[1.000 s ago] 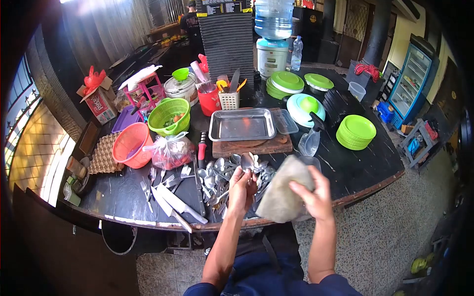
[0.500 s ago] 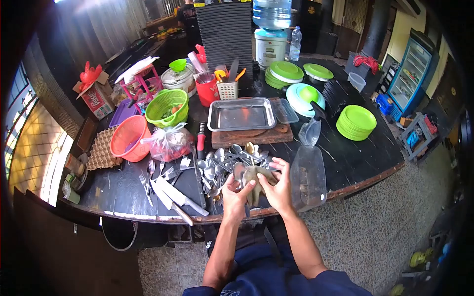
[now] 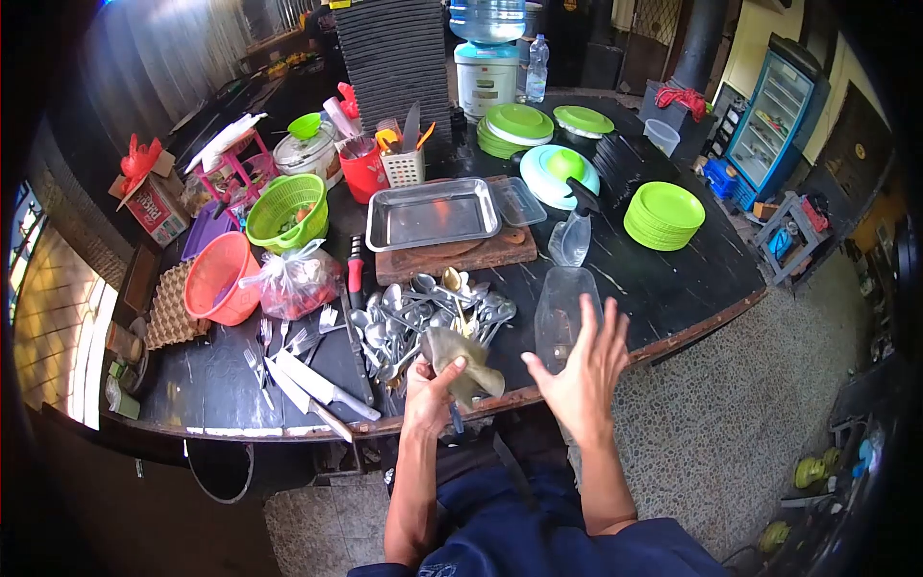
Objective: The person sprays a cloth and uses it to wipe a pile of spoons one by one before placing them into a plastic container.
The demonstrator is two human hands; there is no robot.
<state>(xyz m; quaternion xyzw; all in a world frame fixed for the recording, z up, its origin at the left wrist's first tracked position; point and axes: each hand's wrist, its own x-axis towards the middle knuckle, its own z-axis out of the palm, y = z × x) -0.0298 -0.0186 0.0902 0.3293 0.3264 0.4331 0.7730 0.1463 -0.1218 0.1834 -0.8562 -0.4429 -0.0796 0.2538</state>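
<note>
My left hand (image 3: 430,396) is closed on a greyish-brown cloth (image 3: 465,363) at the table's front edge. A thin handle end (image 3: 456,417) pokes out below the cloth; the rest of that piece is hidden. Just behind the cloth spreads a pile of spoons (image 3: 415,310). My right hand (image 3: 586,380) is raised with its fingers spread, holding nothing, in front of a clear plastic container (image 3: 555,306). Left of the spoons lie two white-bladed knives (image 3: 322,383), a long dark knife (image 3: 356,346) and several forks (image 3: 300,340).
Behind the spoons, a metal tray (image 3: 433,215) rests on a wooden board (image 3: 457,258). Green plates (image 3: 664,216) stand at the right, and a spray bottle (image 3: 571,240) nearer the middle. An orange basket (image 3: 222,279), a tied plastic bag (image 3: 293,281) and egg trays (image 3: 176,306) occupy the left.
My right hand has let go of the cloth, moved right and spread its fingers. My left hand keeps the cloth, slightly lower. The view has shifted to the right.
</note>
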